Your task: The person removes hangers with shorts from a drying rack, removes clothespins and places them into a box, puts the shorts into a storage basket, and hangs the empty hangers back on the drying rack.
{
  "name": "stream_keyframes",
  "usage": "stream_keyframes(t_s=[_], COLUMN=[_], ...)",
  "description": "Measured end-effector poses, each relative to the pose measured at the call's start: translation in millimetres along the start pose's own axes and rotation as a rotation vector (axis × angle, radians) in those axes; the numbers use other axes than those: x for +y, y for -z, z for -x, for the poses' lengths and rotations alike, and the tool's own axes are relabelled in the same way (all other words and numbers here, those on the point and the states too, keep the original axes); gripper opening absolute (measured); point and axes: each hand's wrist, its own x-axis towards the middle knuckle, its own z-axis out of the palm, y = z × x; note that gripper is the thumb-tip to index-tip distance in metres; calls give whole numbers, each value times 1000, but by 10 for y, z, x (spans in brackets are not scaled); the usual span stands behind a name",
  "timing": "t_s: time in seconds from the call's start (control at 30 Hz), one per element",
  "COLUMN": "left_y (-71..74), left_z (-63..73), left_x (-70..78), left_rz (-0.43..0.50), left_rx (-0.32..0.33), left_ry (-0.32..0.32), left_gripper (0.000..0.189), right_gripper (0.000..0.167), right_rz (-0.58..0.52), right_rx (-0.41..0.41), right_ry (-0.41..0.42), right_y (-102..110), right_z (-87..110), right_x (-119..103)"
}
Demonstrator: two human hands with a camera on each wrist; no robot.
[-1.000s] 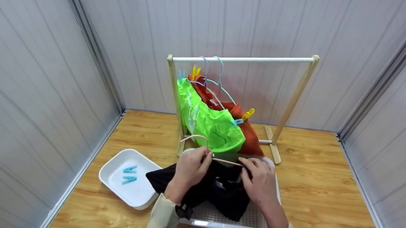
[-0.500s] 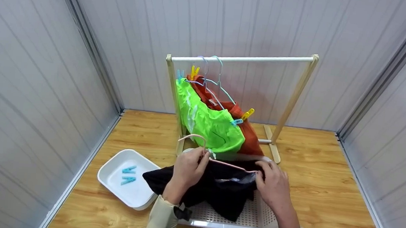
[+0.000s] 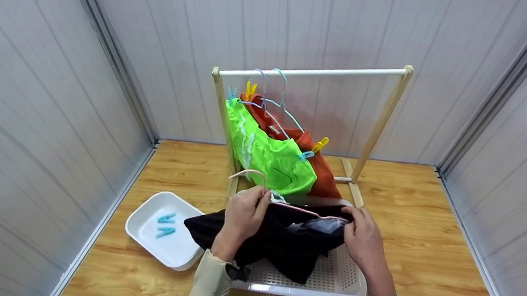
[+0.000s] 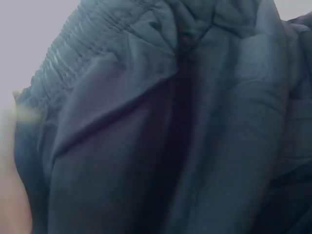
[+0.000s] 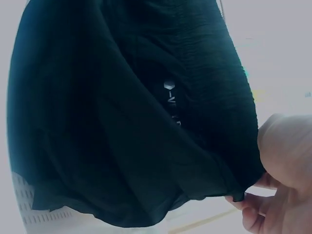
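My left hand (image 3: 245, 211) grips a pink clothes hanger (image 3: 294, 209) just below its hook, which sticks up to the left. Black shorts (image 3: 284, 246) with a gathered elastic waistband (image 5: 209, 63) hang beneath the hanger's bar. At the right end of the waistband, my right hand (image 3: 365, 236) pinches the edge between thumb and fingers, near the hanger's tip. A greyish lining shows inside the waist opening. In the right wrist view, small white lettering (image 5: 170, 100) marks the dark cloth. The left wrist view is mostly filled by folds of the shorts (image 4: 122, 146).
Under the shorts stands a white perforated basket (image 3: 343, 274). To the left, a white tub (image 3: 144, 232) holds two blue clothespins (image 3: 166, 225). Behind, a drying rack (image 3: 344, 73) carries bright green shorts (image 3: 276, 163) and an orange garment (image 3: 324, 176), both on hangers with clothespins.
My right hand has moved right from the hanger's bar to its end, drawing the waistband outward along it. The shorts' opening has spread. My left hand keeps its grip on the hanger.
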Motion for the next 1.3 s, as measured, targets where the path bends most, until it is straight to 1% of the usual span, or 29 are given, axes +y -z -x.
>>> stream_keyframes(t_s=[0.07,0.13,0.2,0.27,0.33,0.4,0.43,0.5,0.57,0.6,0.73,0.83,0.9,0.97,1.03,1.1,1.13,1.2,1.23,1.3], left_y=[10,18,25,31,45,65,78,100,114,116,91,40,-7,-47,-85,-121,-137,-177,-198,-260], left_z=[-12,-28,-40,-52,-65,-76,-81,-88,-94,-96,-104,-95,-81,-70,-71,-85,-99,-130,-144,-156], left_x=[5,18,39,67,95,120,130,141,143,142,139,159,180,209,238,262,277,305,322,371], left_rz=[1,2,-8,-22,-37,-47,-46,-39,-21,-7,58,102,124,143,168,182,191,194,190,186], left_rx=[6,9,7,-1,-10,-10,-11,-6,6,9,25,18,5,-12,-33,-50,-59,-66,-64,-60], left_ry=[-5,-20,-42,-68,-82,-88,-88,-84,-80,-77,-68,-63,-67,-63,-67,-75,-76,-83,-84,-89], left_gripper=[24,24,23,23,24,25,26,27,28,29,32,31,30,29,27,25,26,28,29,31], right_gripper=[34,33,29,26,25,26,27,27,26,25,28,32,32,29,24,24,26,29,28,22], right_rz=[-5,4,9,-28,-108,-247,-313,-410,-481,-496,-557,-591,-640,-676,-734,-781,-800,-874,-926,-1073], right_rx=[-22,-65,-142,-236,-322,-389,-407,-417,-407,-396,-372,-340,-299,-240,-148,-56,-28,12,19,40], right_ry=[-6,-15,-37,-75,-129,-214,-258,-342,-417,-440,-483,-500,-527,-550,-573,-569,-555,-509,-485,-454], right_y=[15,34,52,76,82,74,69,51,48,53,88,117,136,147,155,162,168,188,202,244], right_z=[-18,-38,-56,-70,-83,-88,-85,-71,-47,-35,13,60,90,109,109,95,88,82,86,123], right_x=[5,3,-4,-14,-19,-19,-18,-7,11,23,91,142,163,168,164,163,167,184,197,226])
